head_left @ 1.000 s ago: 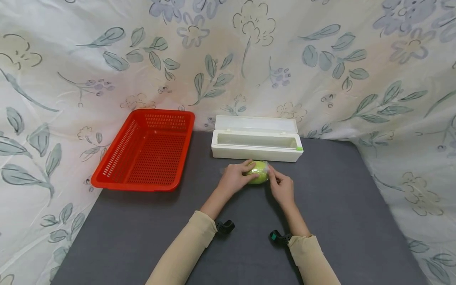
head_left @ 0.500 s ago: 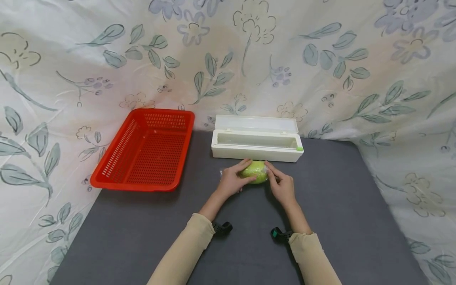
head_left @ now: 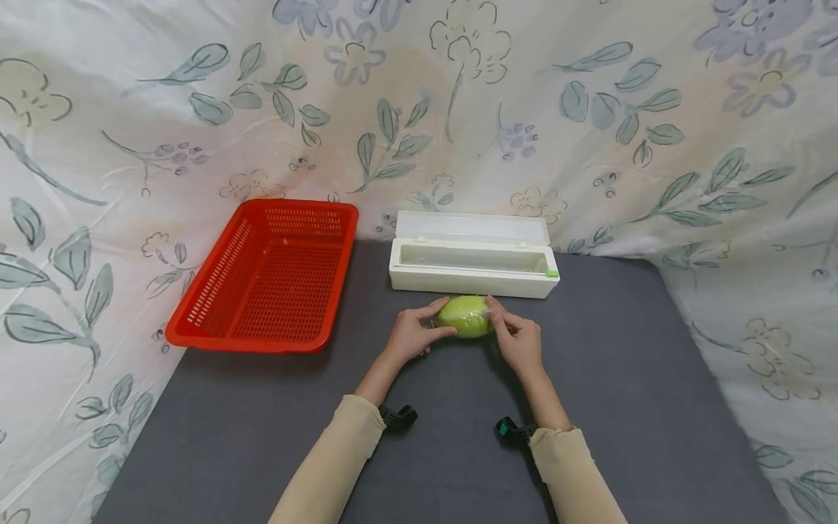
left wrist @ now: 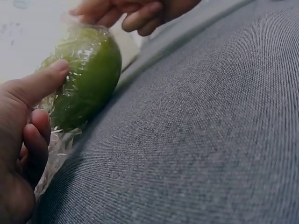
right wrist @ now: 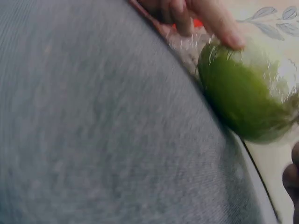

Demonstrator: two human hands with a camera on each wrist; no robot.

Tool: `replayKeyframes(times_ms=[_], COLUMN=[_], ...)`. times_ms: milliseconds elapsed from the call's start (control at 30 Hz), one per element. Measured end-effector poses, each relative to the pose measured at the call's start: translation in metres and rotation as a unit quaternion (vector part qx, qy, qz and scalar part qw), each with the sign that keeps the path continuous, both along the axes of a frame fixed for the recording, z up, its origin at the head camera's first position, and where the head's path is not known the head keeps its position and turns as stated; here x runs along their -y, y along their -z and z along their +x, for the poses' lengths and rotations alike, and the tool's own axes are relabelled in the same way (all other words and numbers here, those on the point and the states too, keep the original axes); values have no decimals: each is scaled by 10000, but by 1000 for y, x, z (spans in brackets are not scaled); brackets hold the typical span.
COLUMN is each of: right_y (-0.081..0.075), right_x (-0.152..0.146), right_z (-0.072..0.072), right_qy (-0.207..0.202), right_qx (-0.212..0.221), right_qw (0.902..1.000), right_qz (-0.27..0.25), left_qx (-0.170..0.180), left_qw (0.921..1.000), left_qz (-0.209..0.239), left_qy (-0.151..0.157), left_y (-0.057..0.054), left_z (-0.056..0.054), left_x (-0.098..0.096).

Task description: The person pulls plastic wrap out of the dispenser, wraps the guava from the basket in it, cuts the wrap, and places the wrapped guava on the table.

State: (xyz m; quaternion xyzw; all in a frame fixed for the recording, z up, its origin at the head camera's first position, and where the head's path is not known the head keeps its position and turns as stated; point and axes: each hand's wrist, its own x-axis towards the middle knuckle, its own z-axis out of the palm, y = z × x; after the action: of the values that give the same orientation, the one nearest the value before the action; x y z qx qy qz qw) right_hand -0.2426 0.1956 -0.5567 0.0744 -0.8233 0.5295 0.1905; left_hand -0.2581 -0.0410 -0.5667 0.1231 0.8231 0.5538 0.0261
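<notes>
A green oval fruit [head_left: 463, 317], wrapped in shiny cling film [left wrist: 77, 70], lies on the grey cloth between both hands. At its left end my left hand [head_left: 411, 333] holds it, thumb on the near side and a finger on the far side. Loose film trails under that hand in the left wrist view. My right hand [head_left: 520, 343] pinches the gathered film at the fruit's right end between thumb and forefinger. The right wrist view shows the fruit [right wrist: 238, 93] with the film bunched toward the right fingers, which are partly out of frame.
Just behind the fruit stands a long white box [head_left: 458, 280] with its lid raised and a green tab at its right end. A red perforated basket [head_left: 245, 340] sits at the back left. A floral sheet [head_left: 471, 160] hangs behind.
My left hand has slid leftward along the fruit, uncovering more of it. My right hand stays at the right end, pinching the film.
</notes>
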Motion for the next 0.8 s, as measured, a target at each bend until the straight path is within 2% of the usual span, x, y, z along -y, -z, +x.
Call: replayKeyframes(times_ms=[67,133,267,367,533,600,700,800], right_y=[-2,-2,1,-1,-8,-10,-15,-17], right_x=[3,5,4,3,4,5,7,4], right_z=[-1,-2,-2,-2,5,9,14,13], right_qy=[87,145,318,337,-160,-408,-570,-445], right_qx=[-135,-484,-1316,-1583,-1408,-1197,-966,-874], right_qw=[9998,9981,9841,9754,9702,9651,9565,9683], right_qz=[78,366,1153,1495,1965,2295,2693,2299], left_qx=[-117,-242,-428,-494,-445,-389,-353,-344], left_qw=[9999,9997,9989,9985,9987,9990,9992,9992], left_qz=[13,8,52,144,235,198,165,222], left_qy=[41,94,178,164,99,85,81,43], left_y=[0,0,-2,-3,-3,-2,-1,-1], left_z=[0,-1,-1,-2,-2,-2,-3,-3], left_x=[-1,-3,-5,-6,-6,-6,-7,-7])
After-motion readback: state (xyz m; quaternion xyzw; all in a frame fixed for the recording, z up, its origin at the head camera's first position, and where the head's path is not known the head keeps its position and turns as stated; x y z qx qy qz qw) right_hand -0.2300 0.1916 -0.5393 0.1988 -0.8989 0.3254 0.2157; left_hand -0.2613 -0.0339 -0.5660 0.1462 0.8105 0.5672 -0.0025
